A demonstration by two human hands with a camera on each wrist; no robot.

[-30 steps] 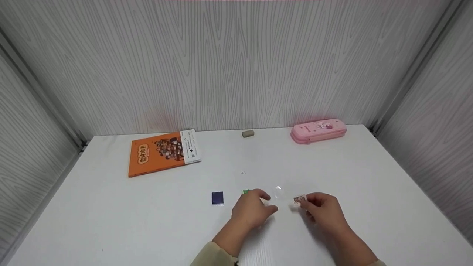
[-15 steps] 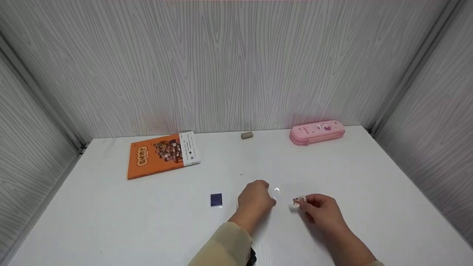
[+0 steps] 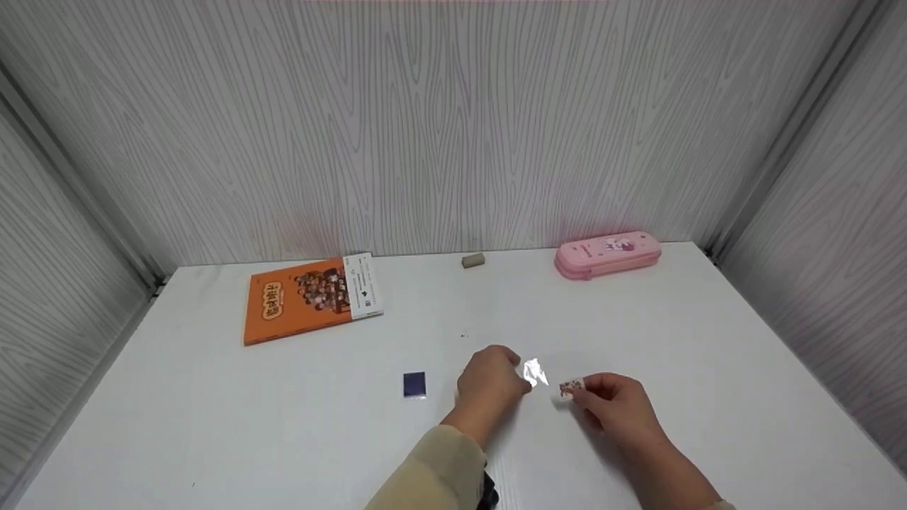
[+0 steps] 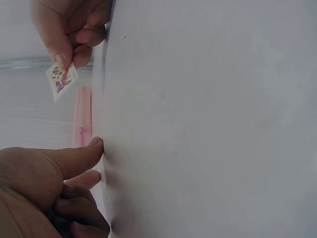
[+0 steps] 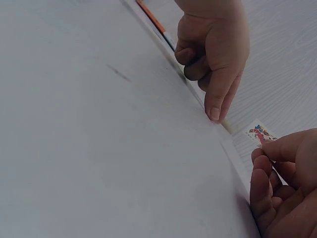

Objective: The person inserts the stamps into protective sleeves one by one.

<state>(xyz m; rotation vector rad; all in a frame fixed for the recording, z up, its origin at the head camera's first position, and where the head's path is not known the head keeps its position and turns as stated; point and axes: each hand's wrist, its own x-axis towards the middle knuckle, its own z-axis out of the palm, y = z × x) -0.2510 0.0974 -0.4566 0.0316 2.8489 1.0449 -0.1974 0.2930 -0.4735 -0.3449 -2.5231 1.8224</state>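
Note:
My right hand pinches a small white stamp-like paper square by its edge, between thumb and forefinger. Its colourful print of small figures shows in the right wrist view. To the left of it, a clear plastic film glints brightly on the table. My left hand has its thumb and forefinger at the film's left edges, gripping it low against the tabletop, the other fingers curled under. In the left wrist view the film itself barely shows. Left of that hand lies a dark blue square with a clear border.
An orange illustrated book lies at the back left of the white table. A small grey-brown block sits by the back wall, and a pink pencil case at the back right. Wood-grain panels enclose the back and sides.
My left hand has reached forward to the film, covering the green thing seen earlier beside it. The film now glints more strongly. The right hand keeps its pinch, shifting slightly left.

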